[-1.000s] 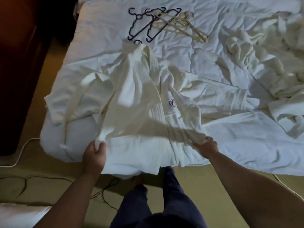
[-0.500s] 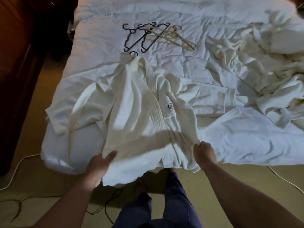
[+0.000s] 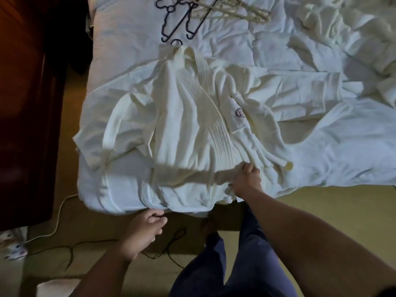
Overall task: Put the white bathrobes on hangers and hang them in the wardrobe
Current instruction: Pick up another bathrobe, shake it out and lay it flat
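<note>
Low in mid-frame, the right hand [image 3: 246, 181] grips the bathrobe [image 3: 188, 125] lying on the bed [image 3: 128, 39]; the left hand [image 3: 145, 230], loosely curled, holds nothing just below the bed's edge.

1. Bathrobe [image 3: 192, 116]: thick matt cream cloth, collar band ribbed with stitched rows.
2. Bed sheet [image 3: 128, 39], under the bathrobe: thinner white cloth, smooth, heavily creased.
3. Black hangers [image 3: 171, 24], beyond the bathrobe collar: thin, dark, matt; plastic or metal unclear.
4. Cream hangers [image 3: 231, 11], beyond the bathrobe, right: pale, matt.
5. Cabinet [image 3: 25, 125], left of the bathrobe: dark wood, faint sheen.
6. Floor [image 3: 321, 202], near side of the bathrobe: matt tan.
</note>
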A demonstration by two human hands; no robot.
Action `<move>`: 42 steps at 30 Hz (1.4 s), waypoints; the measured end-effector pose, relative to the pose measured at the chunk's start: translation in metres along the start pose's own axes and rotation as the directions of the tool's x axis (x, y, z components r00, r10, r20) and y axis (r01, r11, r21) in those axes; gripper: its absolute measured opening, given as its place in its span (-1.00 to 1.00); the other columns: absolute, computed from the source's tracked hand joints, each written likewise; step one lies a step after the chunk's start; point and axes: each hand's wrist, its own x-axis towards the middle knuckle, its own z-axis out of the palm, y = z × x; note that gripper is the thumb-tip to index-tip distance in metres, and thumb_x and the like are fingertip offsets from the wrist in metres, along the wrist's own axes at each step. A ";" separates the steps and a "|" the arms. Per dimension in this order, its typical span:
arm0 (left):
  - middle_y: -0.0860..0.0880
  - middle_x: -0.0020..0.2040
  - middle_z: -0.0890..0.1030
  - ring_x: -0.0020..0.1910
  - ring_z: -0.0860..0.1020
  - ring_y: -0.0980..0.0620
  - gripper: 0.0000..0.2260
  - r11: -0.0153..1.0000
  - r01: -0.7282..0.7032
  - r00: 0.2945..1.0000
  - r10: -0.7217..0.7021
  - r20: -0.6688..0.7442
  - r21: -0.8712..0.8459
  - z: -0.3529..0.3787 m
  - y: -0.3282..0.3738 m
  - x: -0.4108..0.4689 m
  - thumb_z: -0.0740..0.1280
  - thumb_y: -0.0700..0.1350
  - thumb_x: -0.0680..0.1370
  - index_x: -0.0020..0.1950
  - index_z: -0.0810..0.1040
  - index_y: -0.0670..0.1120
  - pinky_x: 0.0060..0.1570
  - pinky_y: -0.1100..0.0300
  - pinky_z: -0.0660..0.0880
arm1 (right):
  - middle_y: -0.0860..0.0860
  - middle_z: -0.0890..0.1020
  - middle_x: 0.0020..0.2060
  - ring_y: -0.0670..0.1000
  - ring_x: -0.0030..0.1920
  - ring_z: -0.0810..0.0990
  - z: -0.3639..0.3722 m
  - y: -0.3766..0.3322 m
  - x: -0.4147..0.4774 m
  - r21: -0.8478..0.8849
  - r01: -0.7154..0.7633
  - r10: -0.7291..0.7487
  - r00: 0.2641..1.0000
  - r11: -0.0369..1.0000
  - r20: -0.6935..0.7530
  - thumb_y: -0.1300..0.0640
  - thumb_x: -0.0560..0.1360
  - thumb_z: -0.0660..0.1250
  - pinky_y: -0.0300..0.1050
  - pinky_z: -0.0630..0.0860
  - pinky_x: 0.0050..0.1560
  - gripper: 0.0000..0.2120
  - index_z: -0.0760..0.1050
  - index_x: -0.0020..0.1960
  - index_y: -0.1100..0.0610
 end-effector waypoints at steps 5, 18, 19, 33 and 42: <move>-0.02 -0.01 0.67 -0.16 0.68 0.05 -0.82 0.985 -0.162 0.987 0.162 -0.006 0.060 0.000 0.045 0.007 0.41 -0.05 0.56 0.16 0.58 0.03 -0.19 0.19 0.51 | 0.17 0.56 0.13 0.20 0.06 0.61 0.003 0.003 -0.004 0.265 -0.051 0.084 0.990 0.963 -0.114 0.16 0.60 0.20 0.12 0.60 -0.02 -0.63 0.26 0.37 0.21; -0.09 -0.04 0.68 -0.10 0.69 -0.04 -0.81 0.988 -0.135 0.990 0.132 0.042 0.079 0.020 0.073 0.002 0.41 -0.10 0.56 0.17 0.58 0.00 -0.21 0.17 0.51 | 0.12 0.43 0.29 0.22 0.23 0.52 -0.011 0.000 -0.009 0.461 -0.158 0.174 0.985 0.873 0.009 -0.07 0.46 0.37 0.11 0.56 0.12 -0.37 0.21 0.40 0.14; -0.09 -0.03 0.68 -0.10 0.70 -0.04 -0.82 0.986 -0.139 0.990 0.136 0.044 0.090 0.023 0.074 0.004 0.40 -0.10 0.56 0.17 0.58 0.00 -0.20 0.16 0.51 | 0.11 0.45 0.28 0.21 0.23 0.52 -0.011 -0.001 -0.010 0.459 -0.122 0.152 0.988 0.880 -0.029 -0.07 0.46 0.37 0.09 0.55 0.09 -0.39 0.24 0.39 0.14; -0.01 -0.01 0.70 -0.10 0.68 0.05 -0.86 0.988 -0.129 0.990 0.123 0.069 0.080 0.014 0.042 -0.007 0.39 -0.05 0.58 0.14 0.58 0.08 -0.01 0.01 0.60 | 0.12 0.57 0.00 0.08 -0.05 0.53 -0.001 -0.030 -0.024 0.740 -0.169 0.010 0.977 0.651 0.214 0.22 0.59 0.19 -0.06 0.49 -0.05 -0.78 0.54 0.17 0.21; 0.00 -0.06 0.71 -0.09 0.69 0.04 -0.86 0.992 -0.114 0.993 0.111 0.050 0.060 0.009 0.026 -0.013 0.41 -0.08 0.56 0.11 0.59 0.09 -0.03 0.01 0.60 | 0.05 0.43 -0.48 -0.03 -0.55 0.21 0.006 -0.022 -0.014 0.547 -0.483 -0.029 0.767 -0.684 0.641 -0.01 0.55 0.20 -0.15 0.43 -0.33 -0.75 0.37 -0.02 0.20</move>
